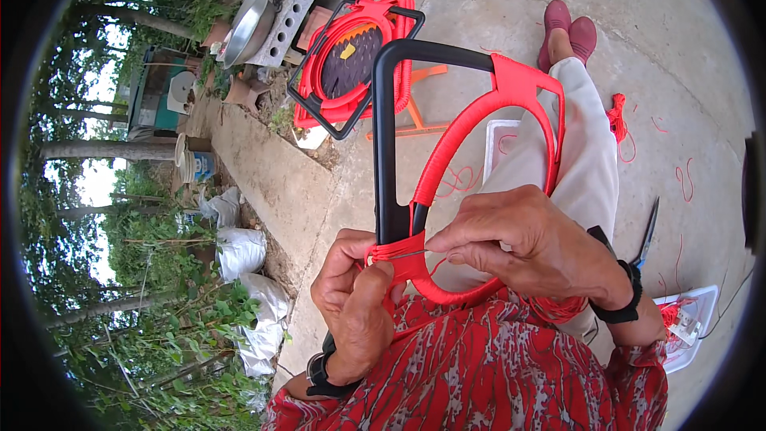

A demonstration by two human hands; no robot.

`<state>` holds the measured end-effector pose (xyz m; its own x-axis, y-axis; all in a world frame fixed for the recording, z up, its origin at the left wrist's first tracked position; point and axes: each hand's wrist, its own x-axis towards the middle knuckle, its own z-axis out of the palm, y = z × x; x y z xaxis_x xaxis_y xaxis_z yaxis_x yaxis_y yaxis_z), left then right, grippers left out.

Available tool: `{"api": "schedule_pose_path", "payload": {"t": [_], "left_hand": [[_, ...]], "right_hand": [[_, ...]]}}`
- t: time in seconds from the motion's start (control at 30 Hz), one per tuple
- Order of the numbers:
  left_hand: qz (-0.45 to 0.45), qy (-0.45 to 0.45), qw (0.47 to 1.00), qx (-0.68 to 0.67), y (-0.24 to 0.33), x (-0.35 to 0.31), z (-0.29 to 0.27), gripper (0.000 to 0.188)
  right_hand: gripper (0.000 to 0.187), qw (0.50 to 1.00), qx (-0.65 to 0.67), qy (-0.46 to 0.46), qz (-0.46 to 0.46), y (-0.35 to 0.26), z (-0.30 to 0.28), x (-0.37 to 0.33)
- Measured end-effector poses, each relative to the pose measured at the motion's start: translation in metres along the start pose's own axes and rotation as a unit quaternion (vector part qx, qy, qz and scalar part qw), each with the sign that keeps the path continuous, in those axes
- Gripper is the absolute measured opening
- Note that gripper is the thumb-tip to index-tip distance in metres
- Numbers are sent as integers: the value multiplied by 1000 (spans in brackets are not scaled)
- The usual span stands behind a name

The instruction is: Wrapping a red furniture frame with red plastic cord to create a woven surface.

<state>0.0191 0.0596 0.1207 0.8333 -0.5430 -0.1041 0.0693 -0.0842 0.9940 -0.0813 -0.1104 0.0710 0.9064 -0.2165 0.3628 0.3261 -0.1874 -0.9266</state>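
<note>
A black frame (385, 136) with an oval ring wound in red cord (455, 140) rests against my lap. My left hand (351, 295) is closed round its near corner, thumb pressed on the red wrapped band (409, 267) there. From the other side my right hand (523, 243) pinches a thin metal needle (403, 255), which lies across the strands of that band. The needle's far tip sits close to my left thumb. A short loop of red cord hangs beneath my right fingertips.
Similar red-wrapped frames (351, 56) are stacked on an orange stand (416, 124). On the concrete at right lie a red cord bundle (617, 117), scissors (648, 235) and a white tray (706, 307) holding red cord. Another white tray (491, 148) is partly behind my leg. White sacks (239, 251) stand left.
</note>
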Motion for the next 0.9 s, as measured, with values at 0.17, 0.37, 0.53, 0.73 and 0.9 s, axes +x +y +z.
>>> {"api": "schedule_pose_path", "payload": {"t": [0.17,0.37,0.53,0.73,0.9], "left_hand": [[0,1,1000,19,0,-1,0,12],[-12,-6,1000,2,-2,0,-4,19],[-21,5,1000,-22,0,2,-4,25],[-45,10,998,-47,-2,2,-7,28],[-62,16,996,-58,-2,0,-7,25]], "right_hand": [[9,997,-72,-27,-17,-10,-7,8],[28,962,-272,-17,-11,-37,11,4],[34,934,-356,28,22,-50,36,-8],[40,931,-343,122,-7,-30,63,-23],[40,947,-273,165,15,-26,73,-28]]}}
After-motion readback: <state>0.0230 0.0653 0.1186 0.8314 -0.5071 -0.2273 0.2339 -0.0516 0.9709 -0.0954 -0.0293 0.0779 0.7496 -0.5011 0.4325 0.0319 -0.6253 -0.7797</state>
